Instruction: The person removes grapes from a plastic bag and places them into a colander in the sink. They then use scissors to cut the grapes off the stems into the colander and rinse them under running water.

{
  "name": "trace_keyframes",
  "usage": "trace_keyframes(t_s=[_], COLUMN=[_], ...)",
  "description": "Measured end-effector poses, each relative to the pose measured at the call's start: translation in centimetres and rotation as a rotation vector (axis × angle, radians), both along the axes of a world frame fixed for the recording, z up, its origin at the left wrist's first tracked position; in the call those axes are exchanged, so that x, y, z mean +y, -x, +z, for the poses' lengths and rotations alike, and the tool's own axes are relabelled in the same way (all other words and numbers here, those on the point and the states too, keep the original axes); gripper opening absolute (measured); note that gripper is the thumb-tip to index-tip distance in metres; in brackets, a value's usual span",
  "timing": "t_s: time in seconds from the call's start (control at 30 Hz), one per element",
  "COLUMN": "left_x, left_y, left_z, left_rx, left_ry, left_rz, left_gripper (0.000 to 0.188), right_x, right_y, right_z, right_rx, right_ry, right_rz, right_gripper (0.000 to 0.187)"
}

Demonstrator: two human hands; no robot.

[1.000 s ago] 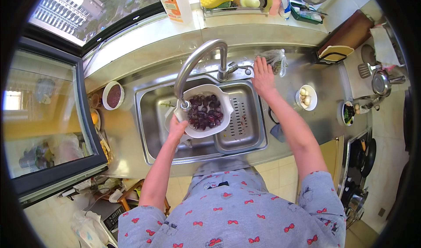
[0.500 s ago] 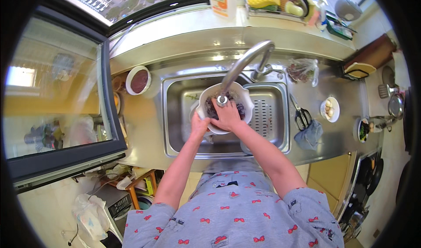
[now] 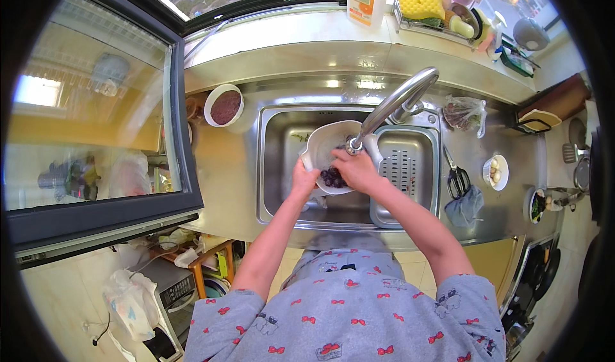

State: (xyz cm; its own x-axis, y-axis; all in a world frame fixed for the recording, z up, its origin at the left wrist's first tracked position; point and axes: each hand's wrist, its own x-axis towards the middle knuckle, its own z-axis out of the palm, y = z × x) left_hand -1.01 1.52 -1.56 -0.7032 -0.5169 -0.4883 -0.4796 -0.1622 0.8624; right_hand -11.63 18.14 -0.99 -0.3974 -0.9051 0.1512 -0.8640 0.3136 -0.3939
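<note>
A white bowl (image 3: 325,136) with side handles is held tilted in the left part of the steel sink (image 3: 274,199). My left hand (image 3: 305,177) grips its left rim, fingers closed with the thumb over the edge. Dark purple round fruit (image 3: 332,177), like grapes, lies heaped along the near side of the bowl. My right hand (image 3: 356,170) reaches inside with bent fingers around some of this fruit; the fingertips are partly hidden. The curved faucet (image 3: 400,99) hangs over the bowl, its spout just above my right hand.
A grey-rimmed drain basket (image 3: 405,205) sits in the sink's right part. Right of it lie scissors (image 3: 458,179), a blue-grey cloth (image 3: 464,207), a plastic bag (image 3: 466,113) and a small white bowl (image 3: 496,173). A bowl with dark red contents (image 3: 225,107) stands left, near the open window (image 3: 96,131).
The fruit has gathered toward the bowl's near side, and more bare wall shows at the far side. My right hand's fingers, spread in the fruit before, are now bent. The view has shifted left.
</note>
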Motion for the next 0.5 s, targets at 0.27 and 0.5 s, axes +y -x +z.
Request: trace_keyframes(t_s=[0.27,0.5], left_x=[0.6,1.4], left_y=[1.1,1.9], left_z=[1.1,2.7], left_rx=[0.016,0.036], left_ry=[0.003,-0.008], left_rz=[-0.027,-0.015], left_gripper=[0.049,0.049], right_x=[-0.4,1.4], right_y=[-0.2,1.4], right_z=[1.2,0.1], right_rx=[-0.318,-0.272], right_ry=[-0.071,0.212], right_rz=[-0.163,-0.543], right_gripper=[0.055,0.061])
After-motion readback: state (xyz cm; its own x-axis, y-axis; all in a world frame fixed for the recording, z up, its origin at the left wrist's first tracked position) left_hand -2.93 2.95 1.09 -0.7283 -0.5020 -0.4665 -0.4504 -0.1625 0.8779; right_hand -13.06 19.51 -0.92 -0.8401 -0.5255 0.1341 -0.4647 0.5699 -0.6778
